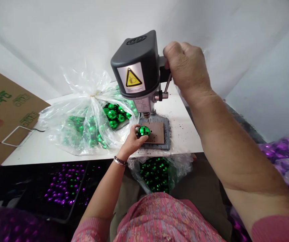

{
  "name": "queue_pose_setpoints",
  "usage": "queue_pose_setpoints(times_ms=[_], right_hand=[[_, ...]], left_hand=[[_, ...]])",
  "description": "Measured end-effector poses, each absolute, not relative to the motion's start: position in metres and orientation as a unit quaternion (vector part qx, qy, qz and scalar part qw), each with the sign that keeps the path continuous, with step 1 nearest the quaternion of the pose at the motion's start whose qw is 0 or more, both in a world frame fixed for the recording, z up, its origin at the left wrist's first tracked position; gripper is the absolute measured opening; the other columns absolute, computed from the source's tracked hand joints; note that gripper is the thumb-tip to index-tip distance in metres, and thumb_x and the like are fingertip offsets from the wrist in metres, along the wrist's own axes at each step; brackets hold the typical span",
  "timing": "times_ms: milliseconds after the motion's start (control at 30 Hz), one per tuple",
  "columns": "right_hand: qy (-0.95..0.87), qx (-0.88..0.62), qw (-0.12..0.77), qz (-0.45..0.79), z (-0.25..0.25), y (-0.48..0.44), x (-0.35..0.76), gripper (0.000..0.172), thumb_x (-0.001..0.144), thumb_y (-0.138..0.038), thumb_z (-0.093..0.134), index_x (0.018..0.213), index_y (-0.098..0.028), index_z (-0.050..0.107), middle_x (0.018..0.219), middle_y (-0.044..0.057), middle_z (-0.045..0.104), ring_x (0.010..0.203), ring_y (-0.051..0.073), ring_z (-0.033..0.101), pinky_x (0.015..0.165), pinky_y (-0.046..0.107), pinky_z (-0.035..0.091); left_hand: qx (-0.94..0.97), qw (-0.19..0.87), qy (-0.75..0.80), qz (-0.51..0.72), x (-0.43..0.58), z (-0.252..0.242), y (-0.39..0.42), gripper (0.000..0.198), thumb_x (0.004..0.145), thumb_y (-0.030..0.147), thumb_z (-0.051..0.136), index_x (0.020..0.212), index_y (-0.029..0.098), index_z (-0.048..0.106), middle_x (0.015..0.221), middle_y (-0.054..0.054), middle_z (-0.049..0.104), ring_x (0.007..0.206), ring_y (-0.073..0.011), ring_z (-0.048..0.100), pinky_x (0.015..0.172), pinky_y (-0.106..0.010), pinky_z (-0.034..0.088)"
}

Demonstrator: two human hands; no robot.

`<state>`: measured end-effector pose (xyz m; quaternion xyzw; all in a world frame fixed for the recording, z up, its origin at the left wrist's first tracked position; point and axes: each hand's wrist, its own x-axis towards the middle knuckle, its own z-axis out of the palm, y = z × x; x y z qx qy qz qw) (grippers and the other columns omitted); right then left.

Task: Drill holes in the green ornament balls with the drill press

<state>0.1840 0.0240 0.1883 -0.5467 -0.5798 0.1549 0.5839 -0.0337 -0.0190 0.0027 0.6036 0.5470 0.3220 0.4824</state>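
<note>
White bench (184,139), grey-and-black drill press (135,57), one faceted green ball (143,130).
Cardboard box (8,111), far left, cut off by view edge. Clear bag (92,107) of similar balls (112,115), beside drill press, presumably for easy reach. Right hand (188,69): clenched at upper end of feed lever (168,83), likely for control of drill height; lever end hidden by fingers. Left hand (133,139): grasping green ball by the sides, over brown board (157,129), apparently to steady it. Ball's underside hidden; contact with board unclear. Drill bit (148,119): thin, faint; directly above ball or slightly beyond, hard to tell.
</note>
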Motion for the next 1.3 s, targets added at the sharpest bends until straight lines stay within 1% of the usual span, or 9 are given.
queue_pose_setpoints(times_ms=[167, 300, 400, 600, 800, 933, 1000, 1200, 1300], right_hand=[[-0.542, -0.551, 0.606, 0.19, 0.192, 0.019, 0.182, 0.034, 0.092, -0.033, 0.044, 0.064, -0.017, 0.05, 0.065, -0.004, 0.046, 0.066, 0.007, 0.038, 0.064, 0.027, 0.028], [-0.545, -0.543, 0.608, 0.197, 0.193, 0.017, 0.182, 0.035, 0.093, -0.034, 0.044, 0.062, -0.017, 0.047, 0.064, -0.004, 0.043, 0.066, 0.007, 0.038, 0.064, 0.027, 0.029], [-0.548, -0.532, 0.612, 0.203, 0.193, 0.015, 0.183, 0.036, 0.093, -0.034, 0.044, 0.062, -0.017, 0.045, 0.064, -0.004, 0.041, 0.067, 0.007, 0.038, 0.065, 0.027, 0.029], [-0.55, -0.536, 0.607, 0.202, 0.193, 0.016, 0.182, 0.035, 0.095, -0.031, 0.042, 0.063, -0.017, 0.044, 0.065, -0.005, 0.037, 0.067, 0.006, 0.037, 0.065, 0.024, 0.029], [-0.546, -0.533, 0.616, 0.194, 0.191, 0.017, 0.182, 0.032, 0.093, -0.031, 0.047, 0.065, -0.016, 0.049, 0.064, -0.005, 0.034, 0.067, 0.006, 0.034, 0.064, 0.024, 0.028], [-0.589, -0.495, 0.618, 0.164, 0.183, -0.002, 0.184, 0.031, 0.089, -0.028, 0.05, 0.064, -0.019, 0.034, 0.065, -0.005, 0.027, 0.066, 0.005, 0.027, 0.064, 0.024, 0.028], [-0.619, -0.487, 0.6, 0.141, 0.175, -0.017, 0.184, 0.029, 0.085, -0.029, 0.052, 0.066, -0.02, 0.033, 0.064, -0.006, 0.028, 0.063, 0.006, 0.026, 0.064, 0.024, 0.029], [-0.668, -0.504, 0.547, 0.011, 0.131, -0.048, 0.181, 0.014, 0.084, -0.029, 0.049, 0.074, -0.022, 0.044, 0.063, -0.003, 0.043, 0.058, 0.009, 0.039, 0.065, 0.027, 0.039], [-0.683, -0.493, 0.535, -0.063, 0.109, -0.049, 0.182, 0.015, 0.085, -0.034, 0.047, 0.077, -0.022, 0.05, 0.066, 0.0, 0.051, 0.062, 0.011, 0.047, 0.067, 0.029, 0.044]], left_hand=[[0.651, 0.377, 0.591, 0.292, -0.026, -0.001, -0.004, 0.058, 0.074, 0.031, 0.073, 0.126, 0.02, 0.05, 0.104, -0.004, 0.066, 0.077, -0.013, 0.061, 0.074, -0.028, 0.049], [0.687, 0.328, 0.599, 0.249, -0.019, 0.006, -0.001, 0.057, 0.076, 0.031, 0.071, 0.128, 0.019, 0.054, 0.109, -0.006, 0.067, 0.079, -0.0151, 0.061, 0.079, -0.031, 0.05], [0.717, 0.289, 0.6, 0.205, -0.013, 0.014, 0.001, 0.056, 0.076, 0.031, 0.071, 0.129, 0.017, 0.059, 0.105, -0.006, 0.069, 0.082, -0.0177, 0.062, 0.082, -0.033, 0.05], [0.762, 0.24, 0.575, 0.179, -0.003, 0.015, 0.01, 0.062, 0.069, 0.029, 0.078, 0.127, 0.014, 0.064, 0.11, -0.01, 0.069, 0.091, -0.0212, 0.064, 0.086, -0.033, 0.051], [0.742, 0.294, 0.573, 0.184, -0.001, 0.011, 0.013, 0.066, 0.067, 0.031, 0.08, 0.129, 0.016, 0.064, 0.096, -0.004, 0.071, 0.085, -0.02, 0.064, 0.081, -0.03, 0.05], [0.722, 0.316, 0.584, 0.195, -0.001, 0.012, 0.009, 0.072, 0.065, 0.03, 0.081, 0.133, 0.015, 0.062, 0.092, -0.003, 0.072, 0.084, -0.0203, 0.065, 0.08, -0.029, 0.05], [0.715, 0.319, 0.59, 0.198, 0.0, 0.013, 0.008, 0.073, 0.064, 0.029, 0.082, 0.133, 0.015, 0.063, 0.09, -0.003, 0.072, 0.084, -0.0211, 0.065, 0.08, -0.029, 0.05], [0.72, 0.334, 0.564, 0.228, -0.001, 0.009, 0.008, 0.065, 0.064, 0.026, 0.081, 0.126, 0.016, 0.066, 0.089, -0.003, 0.073, 0.081, -0.0193, 0.064, 0.077, -0.027, 0.05], [0.725, 0.338, 0.554, 0.233, -0.002, 0.007, 0.009, 0.061, 0.064, 0.026, 0.08, 0.123, 0.016, 0.067, 0.089, -0.002, 0.072, 0.08, -0.0183, 0.063, 0.076, -0.027, 0.05]])
